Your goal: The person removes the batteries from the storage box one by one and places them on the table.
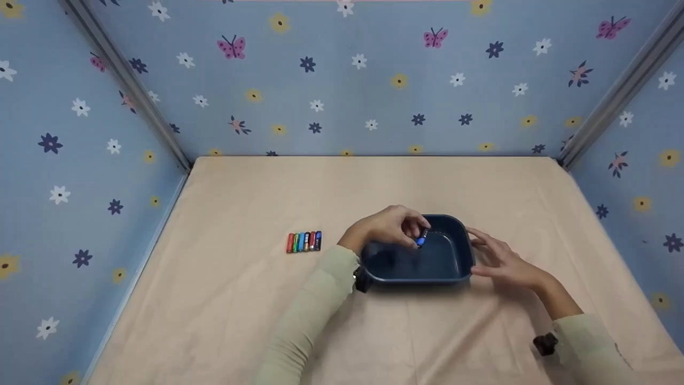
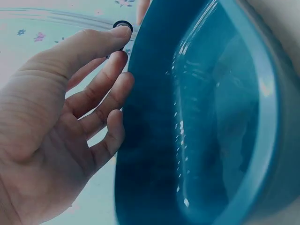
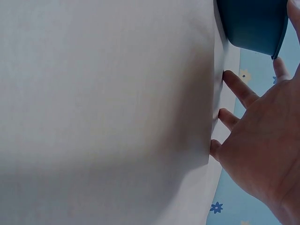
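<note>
My left hand (image 1: 393,225) is above the dark blue box (image 1: 417,281), pinching a small blue-and-black battery (image 1: 422,238) between thumb and fingertips. In the left wrist view the battery's round end (image 2: 123,23) shows by the thumb, and the remaining fingers curve loosely beside the box wall (image 2: 267,93). Against the box's right end rests my right hand (image 1: 505,262), its fingers spread and thumb and fingertips touching the rim. Left of the box, several batteries (image 1: 304,242) in red, green, blue and dark colours lie side by side in a row.
A beige cloth (image 1: 224,299) with some creases covers the table. Blue panels (image 1: 342,96) printed with flowers and butterflies stand at the back and both sides, with grey posts (image 1: 133,85) at the corners.
</note>
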Motion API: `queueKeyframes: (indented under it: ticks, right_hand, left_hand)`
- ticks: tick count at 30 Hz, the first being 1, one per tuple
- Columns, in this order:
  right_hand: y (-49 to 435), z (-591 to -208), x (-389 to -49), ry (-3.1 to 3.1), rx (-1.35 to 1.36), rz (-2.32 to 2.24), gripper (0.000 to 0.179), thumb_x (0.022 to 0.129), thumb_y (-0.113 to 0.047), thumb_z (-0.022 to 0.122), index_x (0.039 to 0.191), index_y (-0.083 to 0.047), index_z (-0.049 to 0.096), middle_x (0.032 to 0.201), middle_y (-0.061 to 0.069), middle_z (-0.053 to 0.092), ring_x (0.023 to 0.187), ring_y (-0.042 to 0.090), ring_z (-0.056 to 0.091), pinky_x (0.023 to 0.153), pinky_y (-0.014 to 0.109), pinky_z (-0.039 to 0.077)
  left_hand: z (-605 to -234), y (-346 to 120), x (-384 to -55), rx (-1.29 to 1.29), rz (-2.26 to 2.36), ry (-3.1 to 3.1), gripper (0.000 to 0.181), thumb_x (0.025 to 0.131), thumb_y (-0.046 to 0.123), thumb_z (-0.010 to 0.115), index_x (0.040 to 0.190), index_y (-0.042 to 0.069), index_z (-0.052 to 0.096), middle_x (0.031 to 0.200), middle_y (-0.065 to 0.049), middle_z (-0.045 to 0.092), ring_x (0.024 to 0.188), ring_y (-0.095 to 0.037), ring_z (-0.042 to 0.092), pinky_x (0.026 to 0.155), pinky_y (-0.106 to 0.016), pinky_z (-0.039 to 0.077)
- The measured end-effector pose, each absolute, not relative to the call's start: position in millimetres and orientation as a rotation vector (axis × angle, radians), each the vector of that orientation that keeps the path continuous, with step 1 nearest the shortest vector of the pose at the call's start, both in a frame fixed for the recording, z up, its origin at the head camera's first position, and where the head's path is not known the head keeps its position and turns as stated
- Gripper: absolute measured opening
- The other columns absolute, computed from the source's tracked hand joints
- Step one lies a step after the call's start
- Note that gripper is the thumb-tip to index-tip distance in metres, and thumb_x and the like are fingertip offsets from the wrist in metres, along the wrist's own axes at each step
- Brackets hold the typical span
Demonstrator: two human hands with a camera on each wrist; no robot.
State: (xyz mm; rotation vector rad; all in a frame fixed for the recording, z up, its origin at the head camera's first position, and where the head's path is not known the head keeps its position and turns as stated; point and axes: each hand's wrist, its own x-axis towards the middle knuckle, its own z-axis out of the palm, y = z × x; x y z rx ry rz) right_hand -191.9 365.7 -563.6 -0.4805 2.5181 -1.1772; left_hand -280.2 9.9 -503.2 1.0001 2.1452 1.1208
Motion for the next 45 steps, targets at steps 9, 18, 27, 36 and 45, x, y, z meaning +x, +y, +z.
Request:
queueKeyframes:
  ticks: [9, 18, 27, 36, 45]
  right_hand:
    - [367, -564, -192, 2.535, -0.46, -1.144, 0.09, 0.103, -0.03, 0.08, 0.178, -0.028, 0.031, 0.173, 0.028, 0.047, 0.167, 0.06, 0.018, 0.118, 0.095, 0.007]
    - [368, -565, -191, 2.532, -0.454, -1.154, 0.091, 0.103, -0.029, 0.08, 0.179, -0.027, 0.03, 0.174, 0.029, 0.046, 0.167, 0.061, 0.015, 0.118, 0.095, 0.004]
    - [367, -567, -194, 2.508, -0.541, -1.221, 0.089, 0.104, -0.02, 0.08, 0.179, -0.023, 0.031, 0.174, 0.03, 0.045, 0.165, 0.062, 0.026, 0.12, 0.094, 0.006]
    - [366, -567, -195, 2.527, -0.527, -1.202, 0.089, 0.103, -0.023, 0.081, 0.178, -0.028, 0.033, 0.173, 0.027, 0.048, 0.165, 0.059, 0.027, 0.121, 0.094, 0.007]
    - [367, -566, -194, 2.528, -0.516, -1.197, 0.089, 0.103, -0.024, 0.081, 0.178, -0.027, 0.033, 0.174, 0.027, 0.046, 0.166, 0.061, 0.022, 0.118, 0.095, 0.006]
  left_hand:
    - [-502, -16, -278, 0.96, 1.134, 2.212, 0.054, 0.095, -0.002, 0.086, 0.146, -0.002, 0.071, 0.114, -0.016, 0.075, 0.096, -0.01, 0.063, 0.087, -0.016, 0.051]
    - [-503, -47, -278, 0.862, 1.215, 2.266, 0.054, 0.096, 0.0, 0.086, 0.148, 0.002, 0.071, 0.119, -0.015, 0.076, 0.101, -0.01, 0.065, 0.093, -0.021, 0.056]
    - [-495, -78, -279, 0.841, 1.28, 2.334, 0.054, 0.094, 0.002, 0.088, 0.146, 0.005, 0.073, 0.111, -0.012, 0.075, 0.104, -0.019, 0.066, 0.102, -0.045, 0.057]
    - [-492, -111, -275, 0.797, 1.236, 2.415, 0.055, 0.095, 0.003, 0.085, 0.148, 0.006, 0.072, 0.118, -0.017, 0.077, 0.11, -0.027, 0.072, 0.095, -0.034, 0.057]
    - [-494, -136, -271, 0.713, 1.191, 2.451, 0.057, 0.096, 0.008, 0.087, 0.15, 0.007, 0.07, 0.117, -0.013, 0.076, 0.11, -0.024, 0.07, 0.095, -0.034, 0.057]
